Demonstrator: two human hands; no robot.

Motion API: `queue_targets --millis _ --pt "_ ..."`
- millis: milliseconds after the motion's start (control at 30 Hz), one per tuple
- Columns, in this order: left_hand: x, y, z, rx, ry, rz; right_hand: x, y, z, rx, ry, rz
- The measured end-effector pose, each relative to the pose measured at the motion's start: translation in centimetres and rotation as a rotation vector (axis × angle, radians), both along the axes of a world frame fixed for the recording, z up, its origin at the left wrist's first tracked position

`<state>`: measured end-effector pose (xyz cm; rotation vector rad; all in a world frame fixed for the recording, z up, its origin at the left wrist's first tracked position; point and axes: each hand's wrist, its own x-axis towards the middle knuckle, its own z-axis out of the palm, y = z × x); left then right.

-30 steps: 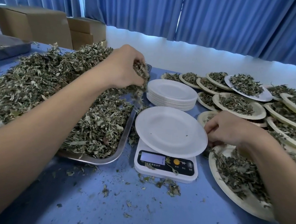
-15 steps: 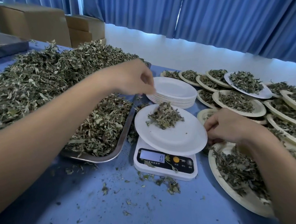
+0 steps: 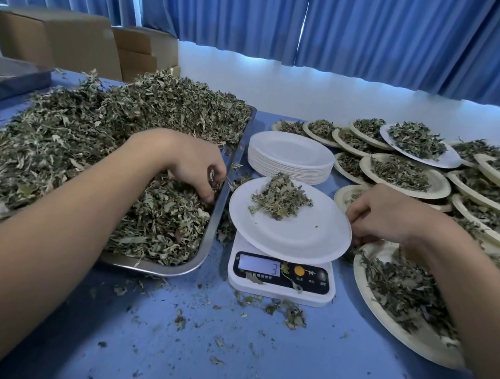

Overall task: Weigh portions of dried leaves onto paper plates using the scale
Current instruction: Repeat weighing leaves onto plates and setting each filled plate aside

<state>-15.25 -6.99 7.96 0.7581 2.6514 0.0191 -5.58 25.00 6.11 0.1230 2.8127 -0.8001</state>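
Portion of leaves (image 3: 279, 200) sits as a small cone on the white paper plate (image 3: 299, 240), toward its 12 o'clock side. The plate rests on the scale (image 3: 281, 293) at table centre and overhangs it all round. Display (image 3: 259, 265) reads 3. Taking the scale as dial centre: my right hand (image 3: 377, 214) is at 3 o'clock, fingers curled against the plate's rim; I cannot tell whether they pinch it. My left hand (image 3: 184, 164) is at 9 o'clock, fingers curled down into the loose leaves (image 3: 94, 143) and closed round a clump. Those leaves heap in a metal tray (image 3: 210, 240) just beside the scale. A stack of empty plates (image 3: 289, 153) stands at 12 o'clock, close behind the loaded plate. Filled plates (image 3: 441, 186) overlap from 1 to 3 o'clock, and one more filled plate (image 3: 405, 335) lies under my right forearm at 4 o'clock. Leaf crumbs (image 3: 289, 312) scatter at 6 o'clock on the blue table (image 3: 256, 367). Cardboard boxes (image 3: 58, 39) sit at 10 o'clock, far back.
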Motion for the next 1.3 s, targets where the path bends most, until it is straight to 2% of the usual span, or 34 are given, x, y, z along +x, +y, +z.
queue_targets --millis 133,333,433,500,667,800,867,933,1000,1067,1133,1200,1300 --pt "0.3 -0.3 0.7 0.037 0.002 -0.014 0.0 0.0 0.1 -0.001 -0.004 0.003" --pt "0.3 -1.1 1.9 0.087 0.131 0.040 0.0 0.0 0.1 0.004 -0.009 0.005" --pt "0.4 -1.5 2.6 0.165 0.224 0.038 0.0 0.0 0.2 0.001 -0.013 0.005" --pt "0.7 -1.2 3.0 0.290 0.288 0.027 0.0 0.0 0.2 -0.008 -0.010 0.004" --pt "3.1 1.4 3.4 0.727 0.075 -0.042 0.0 0.0 0.2 0.000 -0.008 0.011" --pt "4.0 3.6 2.3 0.757 -0.071 -0.095 0.0 0.0 0.1 0.003 0.010 0.013" --pt "3.6 3.5 2.1 0.779 -0.010 -0.041 -0.1 0.1 0.1 0.001 0.012 0.006" --pt "2.6 2.7 2.2 0.717 0.181 0.020 -0.2 0.2 0.0 0.001 0.003 -0.002" --pt "1.6 1.5 2.4 0.445 0.319 0.054 -0.3 0.2 0.0 0.006 -0.006 -0.002" --pt "0.8 0.2 2.1 0.122 0.241 0.093 -0.4 0.2 0.0 0.010 -0.012 0.000" --pt "0.5 -0.7 1.7 -0.065 0.084 0.100 -0.4 0.3 -0.1 0.013 -0.017 0.001" --pt "0.5 -0.7 1.1 -0.064 -0.026 0.117 -0.4 0.3 -0.1 0.023 -0.011 0.008" --pt "-0.1 -0.2 0.4 -0.037 -0.031 0.084 -0.4 0.3 -0.2 0.030 -0.005 0.019"
